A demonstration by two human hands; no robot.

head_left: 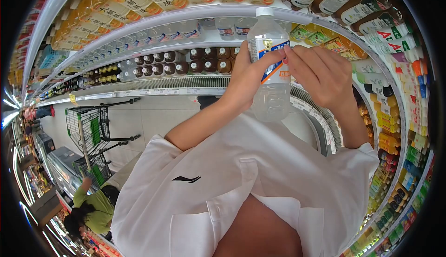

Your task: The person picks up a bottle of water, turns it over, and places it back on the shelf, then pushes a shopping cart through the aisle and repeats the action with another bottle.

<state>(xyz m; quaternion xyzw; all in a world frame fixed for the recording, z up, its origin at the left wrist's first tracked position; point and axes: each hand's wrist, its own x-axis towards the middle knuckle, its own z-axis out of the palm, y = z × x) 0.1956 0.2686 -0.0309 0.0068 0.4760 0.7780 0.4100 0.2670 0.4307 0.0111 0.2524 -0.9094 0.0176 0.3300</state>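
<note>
A clear plastic bottle (272,100) with a white cap and a blue, white and orange label is held upright in front of the chest. My left hand (248,73) is wrapped round its left side, with the thumb across the label. My right hand (320,71) is at the bottle's right side, its thumb and forefinger pressed together at the label's edge, close to the left thumb. Whether the right fingertips pinch part of the label cannot be made out.
Curved store shelves (186,91) with rows of bottles surround the front and right. A shopping cart (93,129) stands on the tiled floor at the left. A person in a green top (100,206) is at the lower left, near the cart.
</note>
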